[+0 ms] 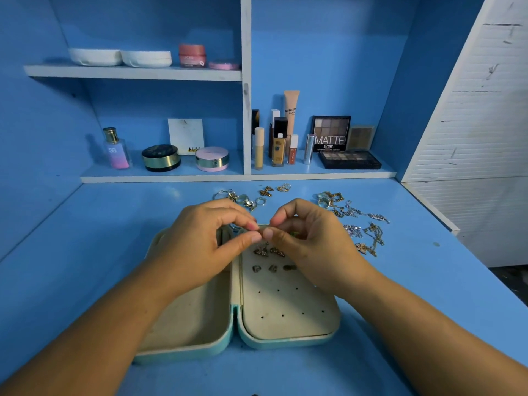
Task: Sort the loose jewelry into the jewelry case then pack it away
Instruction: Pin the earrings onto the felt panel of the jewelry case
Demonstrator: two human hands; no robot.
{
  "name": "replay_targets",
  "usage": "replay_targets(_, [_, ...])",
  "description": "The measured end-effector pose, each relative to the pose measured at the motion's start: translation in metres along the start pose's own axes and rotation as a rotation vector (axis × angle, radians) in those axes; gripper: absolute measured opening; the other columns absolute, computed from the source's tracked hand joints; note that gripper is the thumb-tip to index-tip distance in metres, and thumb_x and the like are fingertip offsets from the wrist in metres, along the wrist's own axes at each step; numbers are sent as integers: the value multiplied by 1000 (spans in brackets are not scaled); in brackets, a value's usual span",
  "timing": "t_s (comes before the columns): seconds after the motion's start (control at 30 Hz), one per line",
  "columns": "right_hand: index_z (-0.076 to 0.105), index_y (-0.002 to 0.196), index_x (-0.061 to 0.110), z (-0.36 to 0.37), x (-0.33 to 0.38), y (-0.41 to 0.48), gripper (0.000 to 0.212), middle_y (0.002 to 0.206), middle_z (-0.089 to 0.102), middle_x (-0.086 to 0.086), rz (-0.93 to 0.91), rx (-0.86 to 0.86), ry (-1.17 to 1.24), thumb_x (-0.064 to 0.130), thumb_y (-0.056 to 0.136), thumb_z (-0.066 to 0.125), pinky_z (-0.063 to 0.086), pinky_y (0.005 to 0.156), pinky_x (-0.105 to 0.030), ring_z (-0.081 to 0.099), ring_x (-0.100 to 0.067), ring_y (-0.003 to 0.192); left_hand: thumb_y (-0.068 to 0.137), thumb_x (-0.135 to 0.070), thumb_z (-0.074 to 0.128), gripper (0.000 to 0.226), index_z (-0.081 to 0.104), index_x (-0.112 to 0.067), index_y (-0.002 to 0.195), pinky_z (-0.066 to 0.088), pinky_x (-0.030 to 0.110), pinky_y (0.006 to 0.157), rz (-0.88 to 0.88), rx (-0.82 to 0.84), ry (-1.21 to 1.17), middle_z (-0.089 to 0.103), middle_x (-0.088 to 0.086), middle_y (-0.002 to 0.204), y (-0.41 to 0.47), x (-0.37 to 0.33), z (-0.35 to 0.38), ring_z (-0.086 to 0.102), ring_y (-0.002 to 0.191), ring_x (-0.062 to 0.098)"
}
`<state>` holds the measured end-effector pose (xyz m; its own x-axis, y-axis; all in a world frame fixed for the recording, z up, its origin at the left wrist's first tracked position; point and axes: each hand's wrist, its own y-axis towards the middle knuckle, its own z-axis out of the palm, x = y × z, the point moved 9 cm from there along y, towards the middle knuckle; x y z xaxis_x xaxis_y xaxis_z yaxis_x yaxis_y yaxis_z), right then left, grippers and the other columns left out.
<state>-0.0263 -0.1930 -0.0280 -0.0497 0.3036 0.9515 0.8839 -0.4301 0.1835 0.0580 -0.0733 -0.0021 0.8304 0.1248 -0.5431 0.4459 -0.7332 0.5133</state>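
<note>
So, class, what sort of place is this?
Probably a home vanity or dressing table: a square eyeshadow palette labelled MATTE and a pink glass perfume bottle stand on blue shelves behind an open teal jewelry case.

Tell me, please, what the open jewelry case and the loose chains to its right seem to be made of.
Jewelry case: teal shell, perhaps plastic or faux leather; cream lining looks matte and soft, like velvet. Chains: thin metal, gold and silver tones, glinting; plated or solid, I cannot tell.
</note>
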Motion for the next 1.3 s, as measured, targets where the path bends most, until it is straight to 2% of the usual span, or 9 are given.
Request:
replay_targets(0.2, [59,87,17,1,3,4,13,80,74,-2,-25,83,-29,18,83,71,41,53,-15,52,-5,56,85,-42,67,16,74,-28,89,54,31,83,21,14,16,67,-21,91,0,-3,2,64,92,0])
replay_targets(0.3, [60,84,30,-30,8,16,10,84,69,14,-130,-22,-350,25,86,69,39,69,-8,58,2,77,87,-43,66,14,72,-30,86,53,31,81,10,46,6,67,-21,92,0,-1,6,64,90,4])
replay_targets(0.37, [61,89,35,-67,8,27,11,85,59,25,-169,-161,-649,24,90,62,36,72,-15,51,-4,94,86,-38,64,8,70,-34,84,53,31,80,9,59,14,67,-22,94,0,-1,7,64,89,7])
replay_targets(0.47, [66,99,30,-110,-24,44,14,97,60,10,-33,-188,-916,20,92,59,39,79,-31,46,-21,104,88,-33,69,6,68,-38,84,52,28,82,15,87,27,66,-24,91,0,-4,9,63,90,2])
replay_targets(0.57, [69,95,29,-120,-46,50,12,102,58,0,53,-146,-924,21,91,61,41,80,-32,47,-22,100,86,-31,69,7,68,-37,84,52,27,84,2,120,33,65,-23,91,-2,-5,12,62,91,0])
replay_targets(0.77, [71,91,20,-110,-47,57,10,92,55,1,36,-143,-949,27,90,63,34,67,-24,49,-16,79,86,-30,69,12,65,-41,82,51,27,83,-15,152,39,65,-21,91,-2,-8,14,62,90,2])
replay_targets(1.07, [73,91,14,-98,-47,65,10,84,57,1,22,-108,-963,20,88,65,35,68,-22,49,-15,78,86,-33,68,10,64,-42,82,47,16,82,-43,182,78,64,-22,93,-3,-8,16,59,92,-2])
replay_targets(1.2, [69,90,12,-95,-50,67,11,92,54,-4,17,-95,-1006,20,90,62,36,67,-25,49,-19,78,86,-33,68,9,65,-41,82,45,12,79,-48,186,89,64,-22,93,-3,-8,16,59,92,-1])
replay_targets(1.3, [66,94,10,-92,-50,67,13,99,52,-7,15,-82,-1026,20,92,57,45,75,-33,52,-24,84,86,-32,68,9,65,-40,82,48,18,82,-40,186,84,64,-22,93,-3,-9,16,60,92,-1])
